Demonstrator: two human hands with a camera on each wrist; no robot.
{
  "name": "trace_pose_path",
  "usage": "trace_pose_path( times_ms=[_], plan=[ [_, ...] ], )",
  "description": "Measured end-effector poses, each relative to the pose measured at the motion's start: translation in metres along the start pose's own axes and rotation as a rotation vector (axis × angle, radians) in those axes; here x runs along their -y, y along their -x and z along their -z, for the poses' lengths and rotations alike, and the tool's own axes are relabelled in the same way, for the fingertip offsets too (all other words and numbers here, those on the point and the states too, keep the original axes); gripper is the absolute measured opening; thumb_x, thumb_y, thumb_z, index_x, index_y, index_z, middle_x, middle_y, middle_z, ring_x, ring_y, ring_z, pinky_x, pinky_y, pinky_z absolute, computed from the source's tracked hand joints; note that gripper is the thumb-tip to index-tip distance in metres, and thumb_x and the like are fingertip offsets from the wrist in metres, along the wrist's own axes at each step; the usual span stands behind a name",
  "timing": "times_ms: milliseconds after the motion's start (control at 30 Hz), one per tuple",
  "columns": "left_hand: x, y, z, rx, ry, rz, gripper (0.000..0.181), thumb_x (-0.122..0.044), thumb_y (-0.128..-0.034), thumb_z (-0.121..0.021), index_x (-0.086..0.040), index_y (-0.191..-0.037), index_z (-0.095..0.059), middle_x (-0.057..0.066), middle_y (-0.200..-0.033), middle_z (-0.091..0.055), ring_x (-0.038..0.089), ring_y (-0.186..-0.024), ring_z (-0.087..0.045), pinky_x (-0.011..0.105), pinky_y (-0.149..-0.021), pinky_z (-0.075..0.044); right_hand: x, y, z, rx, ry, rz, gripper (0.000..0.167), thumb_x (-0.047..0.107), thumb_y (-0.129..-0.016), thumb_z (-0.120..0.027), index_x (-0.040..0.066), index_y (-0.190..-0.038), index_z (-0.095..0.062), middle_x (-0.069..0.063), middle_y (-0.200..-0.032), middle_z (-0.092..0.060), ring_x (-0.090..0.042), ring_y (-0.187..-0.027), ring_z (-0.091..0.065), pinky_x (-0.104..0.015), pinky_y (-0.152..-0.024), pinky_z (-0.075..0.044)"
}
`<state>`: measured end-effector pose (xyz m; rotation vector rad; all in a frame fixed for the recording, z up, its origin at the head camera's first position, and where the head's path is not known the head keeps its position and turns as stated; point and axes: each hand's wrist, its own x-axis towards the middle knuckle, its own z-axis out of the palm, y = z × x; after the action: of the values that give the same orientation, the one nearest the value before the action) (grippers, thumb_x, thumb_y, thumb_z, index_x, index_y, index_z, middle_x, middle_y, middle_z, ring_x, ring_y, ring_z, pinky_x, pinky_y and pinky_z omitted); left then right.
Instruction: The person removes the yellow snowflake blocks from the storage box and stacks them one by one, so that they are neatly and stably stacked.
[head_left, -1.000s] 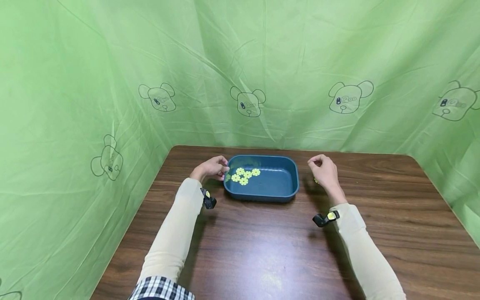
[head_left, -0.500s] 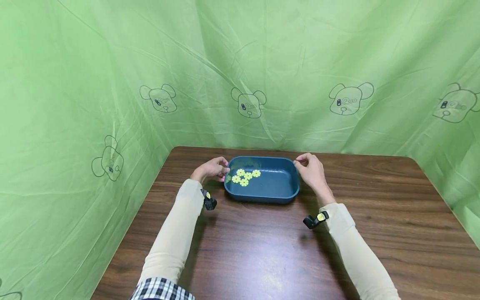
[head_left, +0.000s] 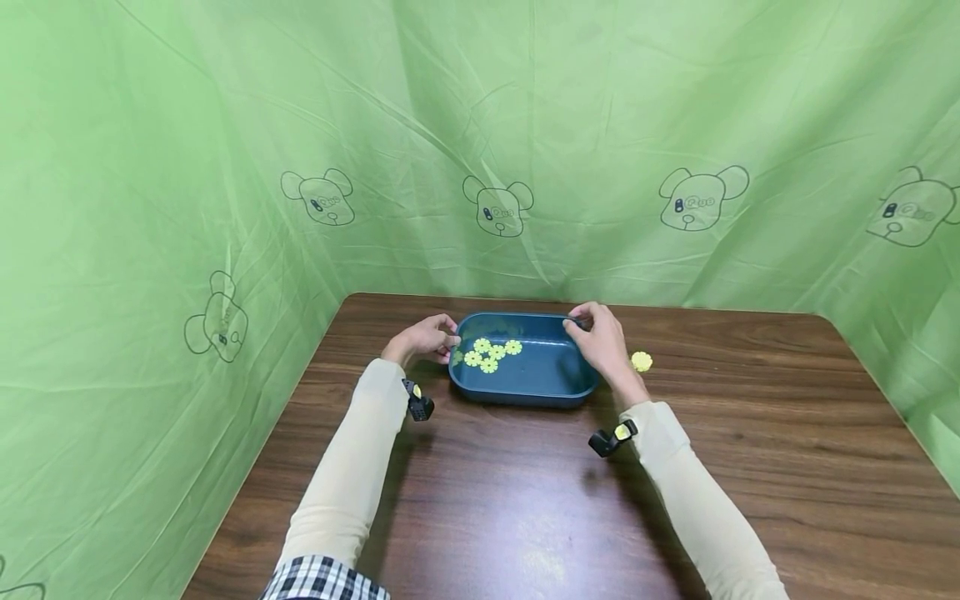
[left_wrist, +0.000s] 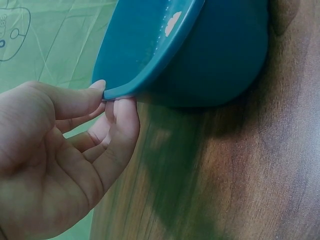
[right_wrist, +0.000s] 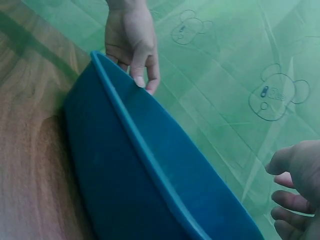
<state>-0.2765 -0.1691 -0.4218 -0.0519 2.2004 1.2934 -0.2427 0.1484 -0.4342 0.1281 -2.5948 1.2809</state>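
A dark blue rectangular basin point(head_left: 525, 400) stands on the table, with several yellow flower-shaped pieces point(head_left: 489, 365) in its left half. At its left end my left hand point(head_left: 422, 338) pinches the rim; in the left wrist view, the thumb point(left_wrist: 80, 101) is on top and curled fingers are below. My right hand point(head_left: 600, 337) is above the basin's right end, fingers bent. Seen from the right wrist, the right hand point(right_wrist: 300, 187) is apart from the rim, and no object shows between thumb and fingers, though part of the hand lies outside the view.
Another yellow flower-shaped piece point(head_left: 641, 361) lies on the brown wooden table point(head_left: 750, 400), right of the basin. A green curtain point(head_left: 585, 117) with bear-head drawings hangs behind and at the sides.
My right hand has moved left from beside the basin to above its right end, uncovering the flower piece on the table. The left hand and basin have stayed in place.
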Motion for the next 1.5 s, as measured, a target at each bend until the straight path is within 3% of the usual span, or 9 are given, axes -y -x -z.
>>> trace_pose_path(
  times_ms=[500,800,1100,1300,1433,1500],
  plan=[
    [0.004,-0.003,0.000,0.000,0.002,-0.011,0.024,-0.010,-0.0985,-0.052,-0.005,-0.119,-0.042,0.010,-0.088,-0.051,0.016,-0.073,-0.053,0.029,-0.068,-0.055,0.006,0.004,-0.037,0.138,0.028,0.031,0.024,0.022,-0.088,-0.068,0.006,-0.105,-0.061,-0.013,-0.107,-0.058,-0.029,-0.101,-0.056,-0.043,-0.090,-0.045],
    [0.003,-0.003,0.001,0.009,0.008,-0.015,0.026,-0.010,-0.0988,-0.051,-0.003,-0.121,-0.041,0.009,-0.091,-0.048,0.017,-0.075,-0.052,0.036,-0.078,-0.054,0.007,0.000,-0.056,0.298,0.115,-0.007,0.033,0.028,-0.090,-0.066,0.009,-0.116,-0.059,-0.012,-0.116,-0.056,-0.027,-0.106,-0.054,-0.043,-0.091,-0.046],
    [0.004,-0.004,0.001,0.007,0.020,-0.011,0.024,-0.010,-0.0986,-0.051,-0.005,-0.120,-0.041,0.010,-0.089,-0.051,0.018,-0.076,-0.054,0.043,-0.086,-0.053,0.009,-0.003,-0.068,0.373,0.171,-0.032,0.037,0.028,-0.090,-0.066,0.009,-0.122,-0.059,-0.015,-0.117,-0.054,-0.031,-0.108,-0.053,-0.045,-0.091,-0.045],
    [-0.001,0.003,-0.001,0.019,0.027,-0.001,0.029,-0.009,-0.0993,-0.050,-0.002,-0.125,-0.040,0.014,-0.093,-0.051,0.018,-0.075,-0.053,0.045,-0.089,-0.051,0.013,-0.002,-0.073,0.434,0.217,-0.039,0.042,0.029,-0.091,-0.065,0.011,-0.128,-0.056,-0.016,-0.120,-0.053,-0.032,-0.110,-0.050,-0.046,-0.090,-0.045],
    [-0.001,0.003,0.000,0.019,0.018,0.000,0.029,-0.010,-0.0993,-0.050,-0.002,-0.125,-0.040,0.016,-0.093,-0.052,0.018,-0.074,-0.054,0.044,-0.086,-0.053,0.014,-0.003,-0.075,0.461,0.262,-0.036,0.045,0.031,-0.091,-0.065,0.014,-0.132,-0.055,-0.016,-0.122,-0.053,-0.033,-0.113,-0.048,-0.047,-0.091,-0.044],
    [0.002,-0.001,0.000,0.013,0.010,-0.006,0.026,-0.010,-0.0992,-0.050,-0.003,-0.122,-0.041,0.016,-0.093,-0.052,0.017,-0.073,-0.054,0.038,-0.078,-0.055,0.013,-0.003,-0.076,0.478,0.283,-0.035,0.046,0.032,-0.092,-0.064,0.015,-0.134,-0.054,-0.017,-0.125,-0.052,-0.035,-0.117,-0.046,-0.049,-0.095,-0.042]
  ],
)
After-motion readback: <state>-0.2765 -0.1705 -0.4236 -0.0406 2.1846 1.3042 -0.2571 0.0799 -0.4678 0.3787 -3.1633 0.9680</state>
